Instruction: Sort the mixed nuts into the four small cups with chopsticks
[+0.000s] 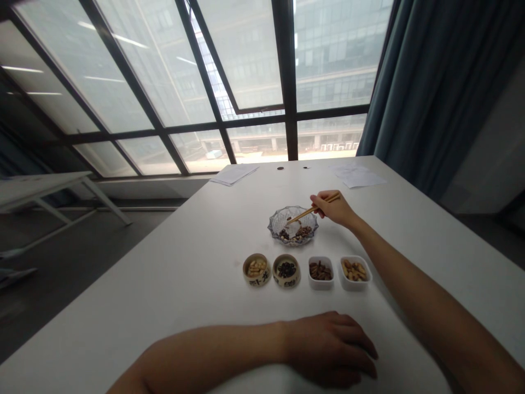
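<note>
My right hand [331, 207] is closed around a pair of wooden chopsticks [303, 215], whose tips reach into a scalloped clear glass dish [271, 225]. Small dark and brown pieces [303, 233] lie along the near side of that dish. Flat on the table near me rests my left hand [332, 349], fingers stretched out, holding nothing. Between it and the dish stand two round pots, one with pale pieces [257, 268] and one with black pieces [286, 269], then two white square cups with brown pieces [320, 271] and tan pieces [353, 270].
The white table [197, 257] carries paper sheets at its far left [233, 174] and far right [359, 175]. Windows [254, 54] rise behind it. A blue curtain [435, 82] hangs on the right, and another white table [41, 186] stands at left.
</note>
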Motion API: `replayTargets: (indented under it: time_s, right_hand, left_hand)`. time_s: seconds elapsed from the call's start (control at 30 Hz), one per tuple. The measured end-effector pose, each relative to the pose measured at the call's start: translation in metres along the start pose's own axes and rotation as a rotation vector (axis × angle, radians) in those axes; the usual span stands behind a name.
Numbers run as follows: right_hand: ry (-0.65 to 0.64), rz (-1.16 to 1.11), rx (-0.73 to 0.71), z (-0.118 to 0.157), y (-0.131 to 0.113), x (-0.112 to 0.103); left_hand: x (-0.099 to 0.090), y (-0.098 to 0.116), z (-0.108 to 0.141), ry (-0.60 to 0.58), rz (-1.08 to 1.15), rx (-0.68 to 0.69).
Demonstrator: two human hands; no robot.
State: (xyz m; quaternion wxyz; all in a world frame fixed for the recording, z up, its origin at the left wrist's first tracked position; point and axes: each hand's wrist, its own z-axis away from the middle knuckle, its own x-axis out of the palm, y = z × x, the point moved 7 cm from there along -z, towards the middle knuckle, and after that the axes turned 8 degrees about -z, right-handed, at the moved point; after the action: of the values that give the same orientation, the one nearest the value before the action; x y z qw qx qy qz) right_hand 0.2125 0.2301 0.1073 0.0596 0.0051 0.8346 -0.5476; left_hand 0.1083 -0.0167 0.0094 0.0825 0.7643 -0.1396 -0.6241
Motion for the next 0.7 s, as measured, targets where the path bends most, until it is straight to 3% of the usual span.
replayTargets:
  time_s: [0.2,0.43,0.7]
  right_hand:
    - [-0.041,0.052,0.0,0.003,0.006,0.007]
    - [0.171,0.045,0.015,-0.002,0.013,-0.008]
    - [0.356,-0.058,0.163,-0.003,0.019,-0.032]
  left_hand:
    - [-0.001,0.001,-0.001,0.001,-0.008,-0.007]
    - [0.0,0.0,-0.001,-0.012,-0.014,-0.009]
    - [0.0,0.0,0.0,0.025,-0.021,0.006]
